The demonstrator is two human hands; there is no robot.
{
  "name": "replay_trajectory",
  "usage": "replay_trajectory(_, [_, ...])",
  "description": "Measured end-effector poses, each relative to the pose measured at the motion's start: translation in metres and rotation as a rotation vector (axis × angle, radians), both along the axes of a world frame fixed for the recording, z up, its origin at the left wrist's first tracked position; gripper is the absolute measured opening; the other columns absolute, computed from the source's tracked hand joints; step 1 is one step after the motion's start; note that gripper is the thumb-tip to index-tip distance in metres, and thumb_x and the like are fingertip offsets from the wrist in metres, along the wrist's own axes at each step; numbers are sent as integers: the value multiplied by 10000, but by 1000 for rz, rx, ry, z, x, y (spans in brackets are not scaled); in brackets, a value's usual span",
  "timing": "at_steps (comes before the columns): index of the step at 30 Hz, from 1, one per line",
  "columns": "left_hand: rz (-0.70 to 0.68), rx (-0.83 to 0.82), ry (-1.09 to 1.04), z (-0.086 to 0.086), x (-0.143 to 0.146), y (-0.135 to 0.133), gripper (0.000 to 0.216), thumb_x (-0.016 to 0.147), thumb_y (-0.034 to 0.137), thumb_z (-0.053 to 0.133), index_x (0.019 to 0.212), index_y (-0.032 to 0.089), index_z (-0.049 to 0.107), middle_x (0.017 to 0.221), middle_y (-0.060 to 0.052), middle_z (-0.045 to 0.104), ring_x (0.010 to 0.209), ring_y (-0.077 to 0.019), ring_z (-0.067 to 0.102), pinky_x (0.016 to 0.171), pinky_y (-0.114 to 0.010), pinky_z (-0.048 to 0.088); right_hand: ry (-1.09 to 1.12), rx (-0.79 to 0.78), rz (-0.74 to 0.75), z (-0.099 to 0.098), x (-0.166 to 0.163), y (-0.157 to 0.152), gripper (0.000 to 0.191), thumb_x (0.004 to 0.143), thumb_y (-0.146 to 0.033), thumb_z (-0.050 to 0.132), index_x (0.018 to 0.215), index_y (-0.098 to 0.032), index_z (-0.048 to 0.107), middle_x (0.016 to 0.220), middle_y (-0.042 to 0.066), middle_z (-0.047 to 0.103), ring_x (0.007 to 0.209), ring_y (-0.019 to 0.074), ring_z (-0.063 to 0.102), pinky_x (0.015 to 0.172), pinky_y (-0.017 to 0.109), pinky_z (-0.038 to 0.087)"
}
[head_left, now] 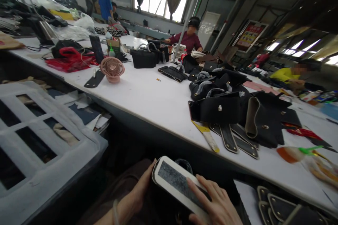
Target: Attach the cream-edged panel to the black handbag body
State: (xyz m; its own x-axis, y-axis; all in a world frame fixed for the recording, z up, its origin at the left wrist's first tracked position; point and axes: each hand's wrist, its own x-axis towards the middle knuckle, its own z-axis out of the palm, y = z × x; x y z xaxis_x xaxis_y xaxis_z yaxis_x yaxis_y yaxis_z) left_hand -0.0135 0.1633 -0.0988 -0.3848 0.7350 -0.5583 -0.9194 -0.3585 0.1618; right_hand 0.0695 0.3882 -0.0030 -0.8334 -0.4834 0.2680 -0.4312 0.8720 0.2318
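Over my lap is a bag piece (171, 179) that looks like a handbag with its base turned up. A white board with rounded ends frames a dark grey strip on it. My left hand (139, 190) grips its far left end, thumb along the side; the fingers underneath are hidden. Spread fingers of my right hand (215, 198) lie flat across the strip and the white border. Behind the piece a clear-wrapped loop (184, 164) shows, apparently a handle. The lower part of the piece is dark and hard to make out.
A white table (126, 102) crosses in front. On it are black handbags (219, 109), straps (229, 140), a yellow-handled tool (206, 135), a glue bottle (293, 154) and a pink fan (112, 68). A white crate (52, 123) stands left. Co-workers (188, 38) sit beyond.
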Motion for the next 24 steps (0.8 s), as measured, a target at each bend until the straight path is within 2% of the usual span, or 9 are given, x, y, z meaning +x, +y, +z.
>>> replay_trajectory(6, [56,-16,37,5,-1,1,514,813,571,592,941,90,723,864,-87,743,989,-275,650,982,-306,413,54,100,130,1,-9,4,545,773,-657,577,1180,-304,652,962,106,714,709,193,646,523,244,484])
replay_trajectory(13, [82,-73,133,0,-2,5,459,829,556,579,898,125,718,825,-71,737,914,-271,662,892,-332,467,59,157,195,-2,-11,9,505,853,-631,477,1218,-314,625,975,116,714,700,195,635,504,238,456])
replay_trajectory(18, [95,-152,235,2,-1,4,393,798,519,636,871,144,729,865,-55,741,867,-260,665,838,-325,488,108,179,218,-3,-7,10,409,956,-478,343,1226,-338,615,1007,126,715,760,215,671,550,271,491])
replay_trajectory(24, [117,-165,257,1,-2,5,366,772,513,667,840,160,731,831,-47,741,815,-243,662,801,-318,504,70,242,201,2,-3,3,418,962,-455,310,1191,-334,638,1012,136,718,774,228,705,520,279,537])
